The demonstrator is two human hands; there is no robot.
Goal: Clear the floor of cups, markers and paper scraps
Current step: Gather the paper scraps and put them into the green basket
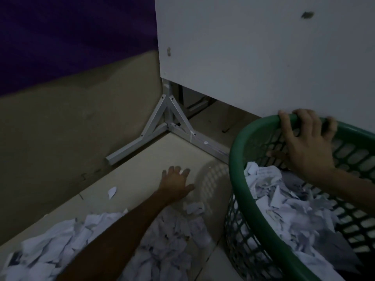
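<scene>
A dim view looking down into a room corner. The left hand (176, 184) reaches out low over the pale tiled floor (142, 159), its fingers (185, 171) spread fairly wide and holding nothing, just beyond a heap of crumpled white paper scraps (172, 236). A single small scrap (112, 192) lies apart, near the wall. The right hand (304, 142) grips the far rim of a green plastic lattice basket (239, 179), fingers curled over the edge, tilting it toward the heap. The basket already holds many scraps. A white board on a metal stand (168, 122) occupies the corner. No cups or markers are visible. The paper likely handles light, soft and loose, so scooping handfuls from underneath the heap should work best.
</scene>
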